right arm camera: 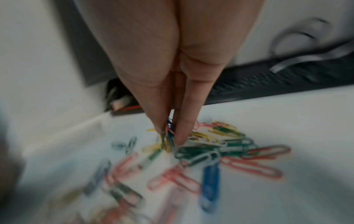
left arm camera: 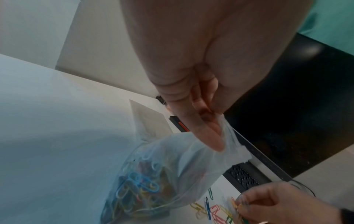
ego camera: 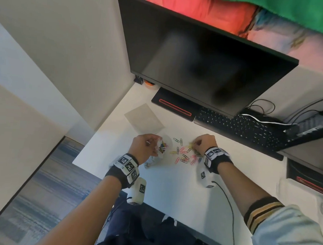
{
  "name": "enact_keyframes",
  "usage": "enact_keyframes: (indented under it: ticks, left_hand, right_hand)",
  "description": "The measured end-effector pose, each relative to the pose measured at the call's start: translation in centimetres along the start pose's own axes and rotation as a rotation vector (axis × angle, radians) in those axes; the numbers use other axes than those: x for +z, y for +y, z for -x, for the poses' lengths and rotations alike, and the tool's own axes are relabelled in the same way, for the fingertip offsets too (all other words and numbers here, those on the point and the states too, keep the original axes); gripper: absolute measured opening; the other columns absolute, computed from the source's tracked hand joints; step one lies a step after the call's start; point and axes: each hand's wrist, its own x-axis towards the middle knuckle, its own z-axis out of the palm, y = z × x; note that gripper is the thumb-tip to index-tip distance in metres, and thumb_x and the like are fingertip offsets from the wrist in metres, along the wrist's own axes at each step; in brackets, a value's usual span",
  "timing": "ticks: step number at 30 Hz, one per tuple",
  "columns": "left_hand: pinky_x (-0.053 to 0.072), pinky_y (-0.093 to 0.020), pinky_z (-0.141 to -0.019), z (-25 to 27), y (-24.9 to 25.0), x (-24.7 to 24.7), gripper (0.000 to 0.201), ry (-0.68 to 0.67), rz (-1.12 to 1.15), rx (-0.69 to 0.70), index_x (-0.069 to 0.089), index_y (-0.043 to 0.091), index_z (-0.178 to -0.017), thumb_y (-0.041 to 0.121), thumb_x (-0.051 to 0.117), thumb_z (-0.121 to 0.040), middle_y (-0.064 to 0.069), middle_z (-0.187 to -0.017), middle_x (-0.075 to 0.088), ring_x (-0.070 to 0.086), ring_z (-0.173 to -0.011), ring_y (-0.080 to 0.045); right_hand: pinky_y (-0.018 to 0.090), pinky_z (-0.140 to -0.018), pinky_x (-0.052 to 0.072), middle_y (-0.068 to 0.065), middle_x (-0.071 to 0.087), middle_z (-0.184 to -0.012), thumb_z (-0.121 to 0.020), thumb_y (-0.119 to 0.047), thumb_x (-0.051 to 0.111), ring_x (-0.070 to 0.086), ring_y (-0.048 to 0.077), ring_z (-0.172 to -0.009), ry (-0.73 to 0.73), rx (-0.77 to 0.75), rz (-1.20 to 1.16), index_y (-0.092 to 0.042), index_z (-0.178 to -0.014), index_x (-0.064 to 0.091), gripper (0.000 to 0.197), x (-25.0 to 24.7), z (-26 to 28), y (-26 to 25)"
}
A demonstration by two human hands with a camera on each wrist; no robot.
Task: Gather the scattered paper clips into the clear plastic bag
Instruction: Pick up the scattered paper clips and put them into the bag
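Observation:
Coloured paper clips [ego camera: 183,154] lie scattered on the white desk [ego camera: 172,187] between my hands; in the right wrist view the paper clips [right arm camera: 220,151] are pink, green, yellow and blue. My left hand [ego camera: 146,146] pinches the rim of the clear plastic bag [left arm camera: 162,174], which holds several clips and sags onto the desk. In the left wrist view my left hand [left arm camera: 210,121] grips the bag's top edge between thumb and fingers. My right hand [right arm camera: 168,136] pinches a small bunch of clips just above the pile; the right hand [ego camera: 205,142] sits at the pile's right end.
A dark monitor [ego camera: 196,59] stands behind, with its base [ego camera: 174,106] and a black keyboard [ego camera: 245,129] close beyond the clips. A grey sheet [ego camera: 144,119] lies behind the bag. Cables [ego camera: 227,203] trail at the right. The desk's left edge [ego camera: 85,150] is near my left wrist.

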Motion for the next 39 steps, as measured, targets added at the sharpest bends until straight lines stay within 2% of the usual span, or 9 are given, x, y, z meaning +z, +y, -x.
enact_keyframes:
  ticks: [3, 5, 11, 19, 23, 27, 32, 36, 39]
  left_hand:
    - [0.062, -0.043, -0.075, -0.1, 0.5, 0.5, 0.022, -0.016, 0.001, -0.025, 0.073, 0.011, -0.1, 0.005, 0.052, -0.098, -0.008, -0.072, 0.065, 0.069, -0.067, -0.026]
    - [0.063, -0.043, -0.074, -0.2, 0.9, 1.0, 0.021, -0.029, 0.001, -0.029, 0.073, 0.011, -0.098, 0.006, 0.052, -0.098, -0.007, -0.067, 0.066, 0.071, -0.067, -0.029]
    - [0.063, -0.041, -0.069, -0.4, 1.8, 2.2, 0.024, -0.052, -0.027, -0.029, 0.071, 0.005, -0.101, -0.001, 0.048, -0.098, -0.018, -0.072, 0.068, 0.07, -0.068, -0.034]
    - [0.062, -0.049, -0.071, -0.7, 1.3, 2.0, 0.026, -0.036, -0.055, -0.008, 0.073, 0.019, -0.089, 0.005, 0.052, -0.098, -0.009, -0.074, 0.069, 0.072, -0.067, -0.032]
    - [0.062, -0.047, -0.072, -0.5, 1.7, 2.4, 0.027, -0.044, -0.095, 0.014, 0.071, 0.025, -0.09, 0.006, 0.053, -0.097, -0.006, -0.081, 0.072, 0.074, -0.067, -0.029]
    - [0.063, -0.045, -0.074, -0.5, 1.8, 2.2, 0.028, -0.042, -0.104, 0.029, 0.073, 0.027, -0.09, 0.009, 0.053, -0.098, -0.005, -0.089, 0.073, 0.074, -0.067, -0.025]
    - [0.063, -0.045, -0.074, -0.4, 1.8, 1.8, 0.03, -0.041, -0.097, 0.017, 0.074, 0.024, -0.088, 0.006, 0.053, -0.097, -0.002, -0.088, 0.073, 0.074, -0.066, -0.024]
    - [0.062, -0.043, -0.077, -0.3, 1.9, 1.8, 0.019, -0.017, -0.053, 0.006, 0.072, 0.02, -0.096, 0.01, 0.056, -0.097, 0.002, -0.078, 0.07, 0.074, -0.067, -0.026]
    - [0.062, -0.042, -0.078, -0.2, 2.0, 1.6, 0.018, -0.012, -0.048, -0.004, 0.073, 0.015, -0.101, 0.011, 0.056, -0.097, 0.002, -0.082, 0.07, 0.074, -0.067, -0.026]
  right_hand:
    - [0.019, -0.062, 0.056, 0.008, 0.075, -0.084, -0.077, -0.01, 0.08, 0.07, 0.013, -0.064, 0.004, 0.092, -0.538, -0.009, -0.086, 0.076, 0.011, -1.6, 1.1, -0.1]
    - [0.03, -0.074, 0.06, 0.018, 0.074, -0.092, -0.076, -0.003, 0.078, 0.074, 0.022, -0.073, -0.123, 0.099, -0.884, -0.004, -0.09, 0.074, 0.014, -2.8, 2.3, -1.7]
    - [0.026, -0.072, 0.06, 0.015, 0.074, -0.089, -0.08, 0.001, 0.073, 0.072, 0.023, -0.079, -0.284, 0.027, -1.097, -0.001, -0.092, 0.073, 0.012, -1.9, 5.1, -7.0]
    - [0.026, -0.065, 0.06, 0.003, 0.076, -0.077, -0.07, -0.01, 0.083, 0.074, 0.016, -0.071, -0.172, 0.039, -0.727, -0.016, -0.082, 0.078, 0.014, 0.5, 5.4, -8.1]
    - [0.024, -0.057, 0.055, 0.003, 0.071, -0.066, -0.083, -0.007, 0.062, 0.066, 0.017, -0.06, -0.116, 0.009, -0.485, -0.014, -0.066, 0.074, 0.022, 0.0, 5.3, -9.8]
    - [0.02, -0.056, 0.045, 0.005, 0.069, -0.079, -0.085, -0.011, 0.056, 0.061, 0.017, -0.069, -0.234, -0.013, -0.368, -0.014, -0.08, 0.073, 0.018, -0.3, 5.6, -10.6]
    - [0.023, -0.055, 0.047, -0.001, 0.061, -0.058, -0.084, -0.013, 0.065, 0.056, 0.009, -0.053, -0.177, -0.084, -0.253, -0.007, -0.073, 0.073, 0.015, -0.8, 5.4, -10.8]
    - [0.015, -0.039, 0.043, 0.007, 0.07, -0.078, -0.087, -0.016, 0.061, 0.06, 0.019, -0.065, -0.219, -0.098, -0.197, -0.004, -0.084, 0.075, 0.018, -0.5, 5.5, -11.4]
    - [0.011, -0.04, 0.04, 0.004, 0.067, -0.074, -0.087, -0.018, 0.063, 0.062, 0.018, -0.066, -0.246, -0.124, -0.099, -0.006, -0.082, 0.075, 0.017, -0.6, 5.6, -11.8]
